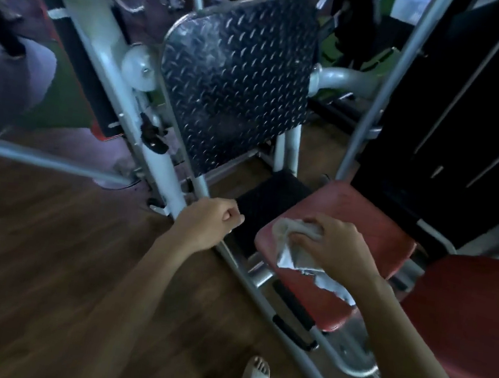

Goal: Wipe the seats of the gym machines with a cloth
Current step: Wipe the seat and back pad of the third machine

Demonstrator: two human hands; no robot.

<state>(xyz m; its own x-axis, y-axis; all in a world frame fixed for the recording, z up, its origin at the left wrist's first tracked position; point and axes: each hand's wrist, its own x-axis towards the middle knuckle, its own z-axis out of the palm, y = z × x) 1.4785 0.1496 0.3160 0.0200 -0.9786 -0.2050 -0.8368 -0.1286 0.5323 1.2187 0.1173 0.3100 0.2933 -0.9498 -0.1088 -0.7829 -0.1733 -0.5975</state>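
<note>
A red padded seat (362, 217) of a gym machine sits at centre right. My right hand (334, 245) presses a crumpled pale cloth (295, 243) onto the seat's near left corner; a loose end of the cloth hangs over the seat's front edge. My left hand (209, 223) is closed in a fist, resting against the slanted white frame tube (163, 157) just left of the seat. A second red pad (473, 322) lies at the right, near my right forearm.
A dark diamond-pattern footplate (238, 78) stands tilted behind the seat. Grey metal bars (388, 83) frame the seat on both sides. A black weight stack housing (475, 124) fills the right. Brown wood floor (38, 271) lies at the left, with my sandalled foot (257, 374) below.
</note>
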